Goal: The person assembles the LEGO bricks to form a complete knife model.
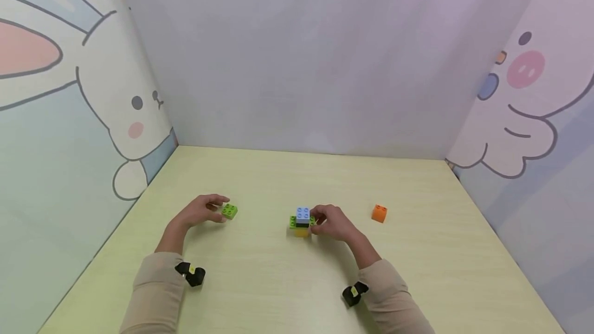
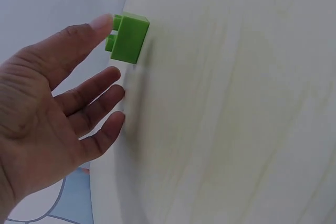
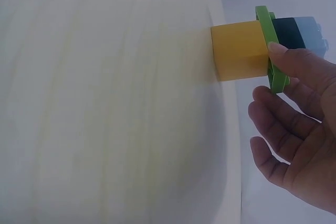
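Near the middle of the table stands a small stack of toy building bricks (image 1: 302, 215): a yellow block (image 3: 240, 51) at the bottom, a wider green plate (image 3: 266, 30) on it, then a black layer (image 3: 289, 32) and a light blue brick (image 1: 303, 212) on top. From its right side my right hand (image 1: 335, 223) pinches the green plate by its end, the thumb on the near edge. My left hand (image 1: 201, 211) is at a loose green brick (image 1: 229, 211), thumb and forefinger spread beside it. Whether a fingertip touches that brick I cannot tell.
An orange brick (image 1: 379, 213) lies on the pale wooden table (image 1: 260, 282), right of the stack. Grey fabric (image 1: 306, 66) closes off the back, with cartoon-printed panels (image 1: 46, 179) at both sides. Each sleeve carries a small black camera (image 1: 195, 275).
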Demonstrator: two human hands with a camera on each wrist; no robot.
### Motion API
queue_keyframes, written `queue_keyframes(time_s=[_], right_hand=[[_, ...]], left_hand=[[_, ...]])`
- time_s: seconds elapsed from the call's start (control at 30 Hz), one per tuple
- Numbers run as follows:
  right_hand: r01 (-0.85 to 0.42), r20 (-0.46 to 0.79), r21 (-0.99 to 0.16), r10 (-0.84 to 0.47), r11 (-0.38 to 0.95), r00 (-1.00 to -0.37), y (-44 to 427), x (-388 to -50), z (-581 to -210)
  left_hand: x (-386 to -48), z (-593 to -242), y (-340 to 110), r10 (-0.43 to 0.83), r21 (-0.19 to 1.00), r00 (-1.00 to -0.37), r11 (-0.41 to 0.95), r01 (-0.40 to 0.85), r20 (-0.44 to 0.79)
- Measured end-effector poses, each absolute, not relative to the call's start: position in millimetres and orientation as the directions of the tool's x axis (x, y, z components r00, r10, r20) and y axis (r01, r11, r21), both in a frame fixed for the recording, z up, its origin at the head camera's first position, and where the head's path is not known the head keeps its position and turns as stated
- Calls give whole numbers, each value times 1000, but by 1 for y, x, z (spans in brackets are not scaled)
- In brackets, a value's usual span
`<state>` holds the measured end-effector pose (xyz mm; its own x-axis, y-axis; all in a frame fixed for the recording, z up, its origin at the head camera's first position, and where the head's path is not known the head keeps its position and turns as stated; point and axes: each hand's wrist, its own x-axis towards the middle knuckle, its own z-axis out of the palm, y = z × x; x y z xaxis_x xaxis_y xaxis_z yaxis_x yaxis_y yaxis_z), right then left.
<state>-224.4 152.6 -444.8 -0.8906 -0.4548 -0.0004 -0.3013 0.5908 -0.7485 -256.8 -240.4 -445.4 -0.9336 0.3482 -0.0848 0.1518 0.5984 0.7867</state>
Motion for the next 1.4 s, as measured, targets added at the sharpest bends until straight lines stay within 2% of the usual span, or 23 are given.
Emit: queue_keyframes(time_s=[0.4, 0.63, 1.17, 1.4], right_hand=[[-305, 5, -747, -454, 590, -891, 153, -226, -445], [-301, 4, -749, -451, 590, -893, 153, -225, -445], [-309, 13, -739, -445, 599, -895, 155, -226, -449], [-311, 9, -744, -456, 591, -890, 154, -226, -448]], left_hand=[[-263, -453, -231, 264, 738, -963, 661, 136, -59], [-264, -454, -230, 263, 722, -964, 675, 151, -45], [-260, -447, -227, 252, 797, -966, 595, 108, -57], [-254, -445, -223, 218, 791, -974, 606, 83, -66]])
